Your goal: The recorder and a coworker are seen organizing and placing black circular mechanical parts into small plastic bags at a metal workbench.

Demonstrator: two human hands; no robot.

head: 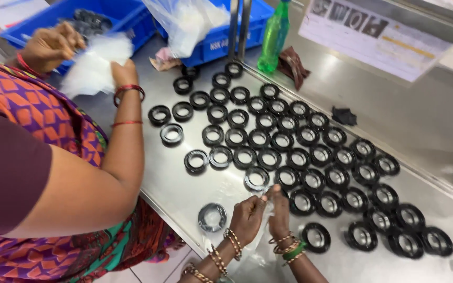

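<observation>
Hands are working at the near edge of the steel tabletop (180, 191). The left hand (247, 215) and right hand (280, 208) are each pinching the crinkled mouth of a thin clear plastic bag (255, 246). Glossy black round rings (289, 141) are lying in rows just beyond. A co-worker's hand (124, 73) is gripping white film (95, 63).

The table (195, 188) at centre frame is bare metal, smooth with a dull brushed sheen; the rings (268, 157) are black with glossy rims; the bag (260, 230) at the lower middle is thin clear plastic film; the crate (127, 15) at upper left is glossy blue plastic; the bottle (273, 36) is translucent green plastic; the rag (293, 65) is brown cloth.
</observation>
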